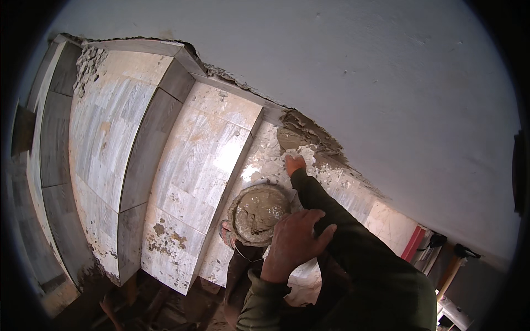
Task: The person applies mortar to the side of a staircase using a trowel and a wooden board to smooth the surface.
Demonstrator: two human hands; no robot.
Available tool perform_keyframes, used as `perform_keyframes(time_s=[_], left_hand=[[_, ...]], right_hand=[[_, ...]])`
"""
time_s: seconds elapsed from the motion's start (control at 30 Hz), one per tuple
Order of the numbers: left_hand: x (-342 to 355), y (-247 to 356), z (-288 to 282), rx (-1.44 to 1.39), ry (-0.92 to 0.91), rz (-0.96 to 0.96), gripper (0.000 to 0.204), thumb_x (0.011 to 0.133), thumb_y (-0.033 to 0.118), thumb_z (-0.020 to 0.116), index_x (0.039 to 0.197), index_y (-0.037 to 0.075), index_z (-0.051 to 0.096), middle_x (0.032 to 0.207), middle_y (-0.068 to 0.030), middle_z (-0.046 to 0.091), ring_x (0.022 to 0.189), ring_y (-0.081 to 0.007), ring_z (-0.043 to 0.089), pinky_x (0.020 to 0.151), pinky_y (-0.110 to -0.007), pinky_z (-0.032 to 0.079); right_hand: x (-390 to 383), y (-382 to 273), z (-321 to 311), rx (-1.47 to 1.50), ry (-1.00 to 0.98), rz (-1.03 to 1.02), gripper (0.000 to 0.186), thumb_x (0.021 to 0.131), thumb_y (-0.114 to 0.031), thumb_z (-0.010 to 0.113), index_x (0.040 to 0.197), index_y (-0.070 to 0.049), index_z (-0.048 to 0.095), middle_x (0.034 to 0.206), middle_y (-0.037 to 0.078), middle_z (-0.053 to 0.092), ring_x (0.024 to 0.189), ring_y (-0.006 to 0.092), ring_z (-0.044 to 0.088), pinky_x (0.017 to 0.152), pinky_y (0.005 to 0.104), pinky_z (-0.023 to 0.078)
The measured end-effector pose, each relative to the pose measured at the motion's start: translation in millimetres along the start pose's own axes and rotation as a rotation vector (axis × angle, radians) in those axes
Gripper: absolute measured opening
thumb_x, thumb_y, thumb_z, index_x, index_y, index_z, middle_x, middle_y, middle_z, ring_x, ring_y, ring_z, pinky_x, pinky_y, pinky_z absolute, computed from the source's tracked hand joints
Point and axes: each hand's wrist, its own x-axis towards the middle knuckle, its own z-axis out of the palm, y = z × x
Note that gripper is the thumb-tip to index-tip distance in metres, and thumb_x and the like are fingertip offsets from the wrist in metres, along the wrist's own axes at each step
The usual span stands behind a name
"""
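My right hand [295, 164] reaches to the wet grey mortar [298, 132] along the foot of the wall, fingers curled; what they hold, if anything, is hidden. My left hand [295, 243] is raised beside a bucket [259, 215] of wet mortar, fingers apart and holding nothing visible. The bucket stands on a tiled step [259, 149] spattered with pale mortar, with a wire handle hanging at its lower side. My sandaled foot [226, 234] shows just left of it.
More wood-look tiled steps [110, 143] descend or rise at the left, with rubble [88, 69] in a top corner. A grey wall [375, 99] runs along the top and right. Long-handled tools [458, 259] and a red object [413, 243] stand at the lower right.
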Motion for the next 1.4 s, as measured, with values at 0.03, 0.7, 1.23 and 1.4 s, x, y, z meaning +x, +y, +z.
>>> perform_keyframes(time_s=[0.03, 0.7, 1.23, 1.4], left_hand=[[-1.2, -3.1, -0.6, 0.004, 0.001, -0.016, 0.034, 0.080, 0.034, 0.068, 0.096, 0.005, 0.064, 0.085, -0.0123, 0.065, 0.078, -0.0316, 0.064, 0.072, -0.042, 0.050], [8.9, 3.8, 1.3, -0.057, 0.014, 0.047, 0.029, 0.076, 0.024, 0.073, 0.094, 0.003, 0.065, 0.083, -0.0138, 0.067, 0.070, -0.0294, 0.066, 0.062, -0.036, 0.052], [10.0, 1.2, -2.5, -0.002, -0.053, 0.012, 0.023, 0.075, 0.022, 0.074, 0.085, 0.004, 0.065, 0.080, -0.0106, 0.066, 0.068, -0.0276, 0.065, 0.062, -0.037, 0.051], [10.4, 11.4, -10.7, 0.021, -0.026, -0.060, 0.022, 0.075, 0.020, 0.075, 0.087, 0.005, 0.065, 0.080, -0.0090, 0.066, 0.064, -0.0254, 0.063, 0.059, -0.035, 0.050]], right_hand=[[-4.6, -4.5, 12.4, -0.041, 0.083, -0.008, 0.055, 0.075, -0.038, 0.061, 0.106, 0.007, 0.056, 0.103, 0.030, 0.062, 0.105, 0.0418, 0.057, 0.090, 0.0434, 0.045], [-47.0, -127.1, -55.1, 0.761, -0.070, 0.246, 0.020, 0.080, -0.018, 0.058, 0.088, 0.000, 0.053, 0.067, 0.010, 0.050, 0.042, 0.0174, 0.046, 0.032, 0.0297, 0.031], [-165.7, -133.8, -102.0, 0.891, -0.190, 0.046, 0.012, 0.087, -0.019, 0.053, 0.087, -0.007, 0.050, 0.067, 0.005, 0.051, 0.041, 0.0126, 0.044, 0.034, 0.0271, 0.032], [-158.5, -53.4, -77.2, 0.798, -0.099, -0.038, 0.010, 0.088, -0.016, 0.049, 0.089, -0.006, 0.051, 0.063, 0.003, 0.051, 0.040, 0.0109, 0.044, 0.034, 0.0265, 0.032]])
